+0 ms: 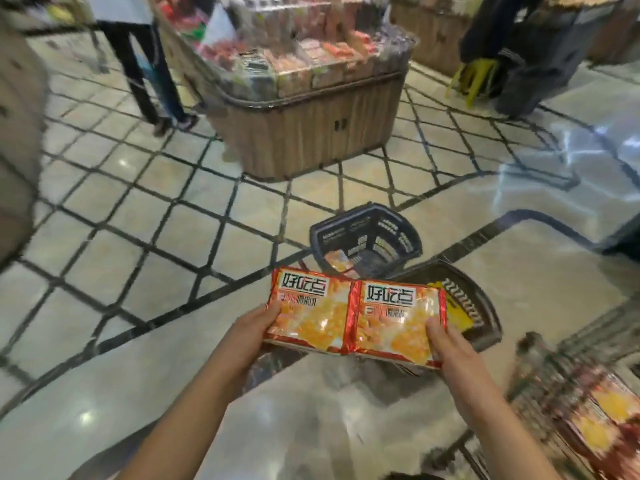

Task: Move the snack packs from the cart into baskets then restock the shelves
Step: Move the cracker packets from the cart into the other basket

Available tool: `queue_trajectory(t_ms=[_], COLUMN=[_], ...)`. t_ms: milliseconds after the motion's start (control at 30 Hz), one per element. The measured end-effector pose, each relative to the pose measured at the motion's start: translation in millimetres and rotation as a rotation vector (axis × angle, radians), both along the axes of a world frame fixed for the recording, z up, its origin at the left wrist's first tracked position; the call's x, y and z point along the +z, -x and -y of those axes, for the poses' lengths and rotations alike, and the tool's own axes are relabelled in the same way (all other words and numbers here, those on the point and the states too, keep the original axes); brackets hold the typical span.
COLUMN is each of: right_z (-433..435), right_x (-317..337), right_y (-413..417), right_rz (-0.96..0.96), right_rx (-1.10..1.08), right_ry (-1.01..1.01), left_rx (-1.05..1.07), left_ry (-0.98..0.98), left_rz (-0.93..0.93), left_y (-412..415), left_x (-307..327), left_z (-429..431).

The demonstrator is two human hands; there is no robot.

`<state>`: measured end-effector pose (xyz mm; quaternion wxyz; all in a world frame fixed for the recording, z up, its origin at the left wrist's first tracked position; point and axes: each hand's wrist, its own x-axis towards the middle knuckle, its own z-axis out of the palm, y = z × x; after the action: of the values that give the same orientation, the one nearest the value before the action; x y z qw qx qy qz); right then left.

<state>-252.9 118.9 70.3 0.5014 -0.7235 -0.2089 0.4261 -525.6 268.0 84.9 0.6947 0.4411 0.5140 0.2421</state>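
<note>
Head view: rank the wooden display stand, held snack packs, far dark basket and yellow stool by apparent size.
1. wooden display stand
2. snack packs, though nearness to the camera inflates them
3. far dark basket
4. yellow stool

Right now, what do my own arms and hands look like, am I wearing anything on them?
Both forearms are bare as far as the frame shows, with no sleeves. The left hand and right hand wear no gloves, and neither wrist shows a watch or bracelet. Most fingers are hidden, so I cannot tell about rings.
</note>
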Motion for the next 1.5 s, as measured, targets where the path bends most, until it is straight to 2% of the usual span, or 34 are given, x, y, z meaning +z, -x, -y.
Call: queue_trajectory(t_ms=[167,400,533,667,867,1033,1133,1400,1500], right_z=[-77.0,-175.3,-247.5,-317.4,-388.8,-414.2,-419.8,-447.0,-467.3], right_x=[11.4,9.6,-5.0,-18.7,-30.4,-35.8,-43.1,-54.2,-58.5], right_y=[45.5,66.4,54.6,32.0,-7.4,-35.5,-48.3,-66.4,-68.8], right_rz=[0.033,-0.025,-0.094,-0.164,-0.169,-0.145,-0.125,-0.085,-0.087], right_rx=[0.161,0.266,0.297,0.222,0.17,0.015,-0.134,-0.568,-0.655], right_ry=[0.038,0.005,-0.009,0.01,0.051,0.072,0.084,0.135,0.171], left_rx=[0.113,0.209,0.201,0.147,0.147,0.05,-0.088,-0.431,-0.519], left_ry=[-0.055,-0.041,-0.044,-0.054,-0.062,0.02,0.05,0.056,0.059], left_rz=[-0.034,-0.057,-0.085,-0.132,-0.115,-0.103,-0.083,-0.171,-0.174], left_y=[59.9,86.4,81.2,59.9,7.4,-43.0,-79.7,-191.8,-225.5], left_x=[4.6,1.1,-2.2,-2.7,-5.6,-19.8,-34.0,-72.4,-81.0], left_z=[-34.6,-107.5,-177.5,-256.8,-354.2,-417.6,-460.0,-564.4,-597.6])
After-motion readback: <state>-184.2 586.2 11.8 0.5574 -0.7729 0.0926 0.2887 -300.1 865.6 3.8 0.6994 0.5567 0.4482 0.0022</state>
